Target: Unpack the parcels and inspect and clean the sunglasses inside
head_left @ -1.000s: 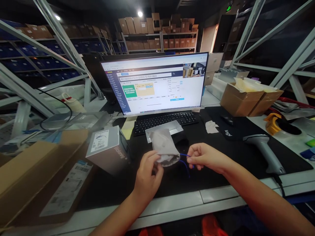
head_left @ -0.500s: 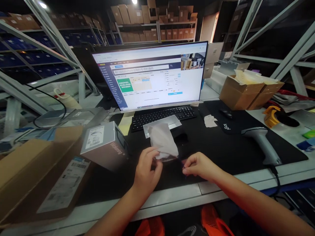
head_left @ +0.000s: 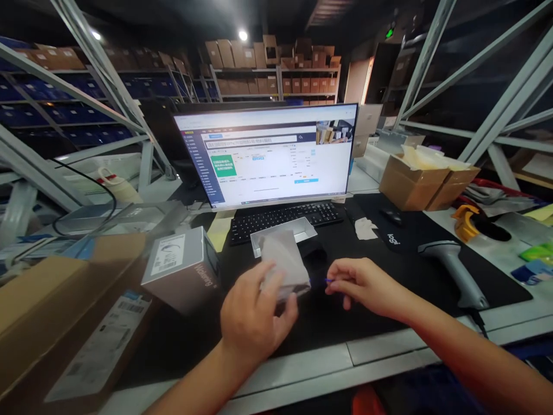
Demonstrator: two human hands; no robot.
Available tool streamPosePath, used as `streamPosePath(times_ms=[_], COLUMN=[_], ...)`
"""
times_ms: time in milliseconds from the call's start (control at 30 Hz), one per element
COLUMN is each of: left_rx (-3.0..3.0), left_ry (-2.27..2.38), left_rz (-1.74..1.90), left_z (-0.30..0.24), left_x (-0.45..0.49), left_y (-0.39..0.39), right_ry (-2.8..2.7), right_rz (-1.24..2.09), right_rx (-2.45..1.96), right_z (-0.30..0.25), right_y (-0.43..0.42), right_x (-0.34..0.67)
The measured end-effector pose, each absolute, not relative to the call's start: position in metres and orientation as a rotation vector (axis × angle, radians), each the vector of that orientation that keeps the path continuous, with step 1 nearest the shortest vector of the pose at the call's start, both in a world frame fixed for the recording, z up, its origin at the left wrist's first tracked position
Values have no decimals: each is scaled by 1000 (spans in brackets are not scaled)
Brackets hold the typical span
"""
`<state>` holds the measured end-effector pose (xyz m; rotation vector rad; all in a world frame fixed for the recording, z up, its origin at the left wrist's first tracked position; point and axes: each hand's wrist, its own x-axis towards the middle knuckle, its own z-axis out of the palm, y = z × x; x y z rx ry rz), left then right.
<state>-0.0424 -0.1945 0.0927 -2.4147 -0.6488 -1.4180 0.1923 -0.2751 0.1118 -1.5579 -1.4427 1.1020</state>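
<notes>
Grey cloth pouch (head_left: 283,262), blue drawstring (head_left: 322,281)

Pale bench (head_left: 302,369) with a black desk mat (head_left: 389,288) over most of it. On the mat: monitor (head_left: 268,153), black keyboard (head_left: 283,216), shallow grey tray (head_left: 298,230) just in front of the keyboard, crumpled white scrap (head_left: 365,227), mouse (head_left: 391,216) on a smaller logo pad (head_left: 406,236), grey scanner (head_left: 453,271) lying near the right edge. Left side: grey carton (head_left: 181,268) (tilted, label up) beside a big brown box (head_left: 64,311). Right rear: open cardboard box (head_left: 425,178), orange tape dispenser (head_left: 464,222).
</notes>
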Motion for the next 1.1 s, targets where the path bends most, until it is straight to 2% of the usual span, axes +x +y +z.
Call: streamPosePath(times_ms=[100,233,333,467,600,967,1100], left_rx=[-2967,-3787,-4045,-3938,-3763,-3697,-3734], left_ry=[-474,-569,-728,-1103,-1374,-1512,-1505], left_rz=[-1294,-1183,-1261,-1501,-1613,-1518,-1471], left_z=[120,136,134,127,122,120,120], left_x=[-20,7,18,20,18,17,17], left_y=[-190,-172,-157,-148,-146,-144,-143], right_ry=[-1767,-1975,-1956,-1789,-1726,-1738,-1733], right_rz=[883,578,621,798,609,472,312], right_rx=[-1575,-1492,-1483,-1501,-1540,-1528,-1462], right_z=[146,174,182,178,168,163,160], right_y=[-266,-253,-245,-231,-220,-217,-214], right_x=[195,192,191,194,202,216,218])
